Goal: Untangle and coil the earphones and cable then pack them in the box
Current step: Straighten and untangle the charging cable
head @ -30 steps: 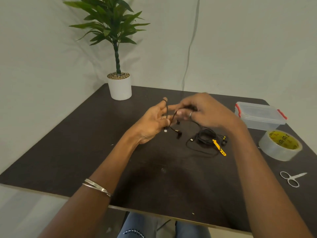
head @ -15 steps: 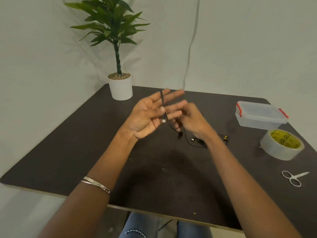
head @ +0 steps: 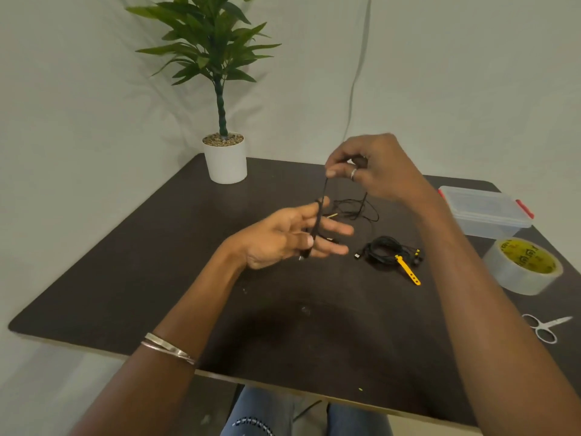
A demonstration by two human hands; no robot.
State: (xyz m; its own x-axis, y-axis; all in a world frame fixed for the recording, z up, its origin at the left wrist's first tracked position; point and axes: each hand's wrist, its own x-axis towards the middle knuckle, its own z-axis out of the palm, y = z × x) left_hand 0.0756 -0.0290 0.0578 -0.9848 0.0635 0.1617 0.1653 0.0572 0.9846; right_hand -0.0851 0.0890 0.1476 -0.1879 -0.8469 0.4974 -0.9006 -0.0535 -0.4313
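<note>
My left hand is held palm-up above the table with fingers spread, and a thin black cable runs across its fingers, pinned by the thumb. My right hand is raised higher and pinches the same cable, pulling it taut upward. More of that cable lies in loose loops on the table behind. A coiled black bundle with earbuds and a yellow strap rests on the table to the right. The clear plastic box with red clips stands closed at the right.
A potted plant stands at the table's far left corner. A roll of clear tape and small scissors lie near the right edge. The dark table's front edge is close to my lap.
My right hand has risen from beside the left palm up and to the right, drawing the cable taut. The coiled bundle, hidden before by the arm, shows again.
</note>
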